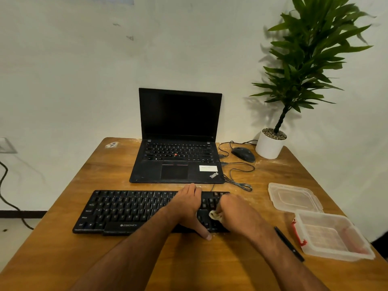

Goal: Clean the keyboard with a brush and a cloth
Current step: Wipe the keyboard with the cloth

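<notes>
A black keyboard [126, 211] lies across the wooden table [63, 248] in front of me. My left hand [186, 208] lies flat over its right half, fingers reaching the far edge and thumb hooked over the near edge. My right hand [235, 211] grips a small pale cloth [215, 215] bunched in its fingers and holds it against the keys at the keyboard's right end. A slim black brush [288, 243], shaped like a pen, lies on the table to the right of my right forearm.
An open black laptop [178, 143] stands behind the keyboard. A wired mouse [243, 154] and a loose cable [237, 179] lie to its right, beside a potted plant [270, 145]. A clear plastic box [331, 236] and its lid [294, 198] sit at the right edge.
</notes>
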Demonstrator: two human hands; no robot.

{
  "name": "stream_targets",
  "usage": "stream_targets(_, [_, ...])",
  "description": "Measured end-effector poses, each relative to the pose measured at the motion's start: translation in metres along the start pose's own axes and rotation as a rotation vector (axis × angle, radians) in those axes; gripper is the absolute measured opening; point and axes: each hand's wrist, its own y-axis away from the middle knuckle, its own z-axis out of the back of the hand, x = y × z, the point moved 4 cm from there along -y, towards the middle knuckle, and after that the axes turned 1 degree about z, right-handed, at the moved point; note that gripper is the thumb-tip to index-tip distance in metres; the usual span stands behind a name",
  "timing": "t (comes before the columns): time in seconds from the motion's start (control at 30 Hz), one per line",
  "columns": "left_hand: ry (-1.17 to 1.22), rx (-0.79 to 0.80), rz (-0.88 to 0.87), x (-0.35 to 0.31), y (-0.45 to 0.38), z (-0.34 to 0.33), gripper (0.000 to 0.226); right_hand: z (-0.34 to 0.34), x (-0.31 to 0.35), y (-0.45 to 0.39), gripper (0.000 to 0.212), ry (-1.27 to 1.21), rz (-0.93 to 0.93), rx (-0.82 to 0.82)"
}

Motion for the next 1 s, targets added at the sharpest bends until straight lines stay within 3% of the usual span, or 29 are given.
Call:
stream_targets(0.13, [0.0, 0.018, 0.003, -0.001, 0.001, 0.002, 0.133, 0.014, -0.02, -0.016, 0.023, -0.005, -0.1, -0.196])
stream_targets(0.33, [-0.012, 0.01, -0.009, -0.001, 0.002, 0.001, 0.13, -0.019, -0.004, -0.003, 0.04, 0.155, 0.024, -0.085])
stream_targets(0.53, [-0.003, 0.022, -0.002, -0.002, 0.002, 0.003, 0.129, -0.008, -0.023, 0.015, 0.024, -0.079, -0.004, -0.069])
stream_targets(0.7, [-0.007, 0.019, -0.003, -0.004, 0.003, 0.004, 0.127, 0.005, -0.019, 0.0, 0.027, -0.176, -0.04, -0.229])
stream_targets(0.87, [-0.021, 0.006, -0.013, -0.002, 0.001, 0.001, 0.129, -0.017, -0.001, 0.014, 0.04, 0.086, 0.047, -0.077])
stream_targets(1.0, [-0.013, 0.019, -0.001, -0.001, 0.0, 0.0, 0.129, -0.019, -0.008, 0.038, 0.034, 0.048, 0.024, -0.027])
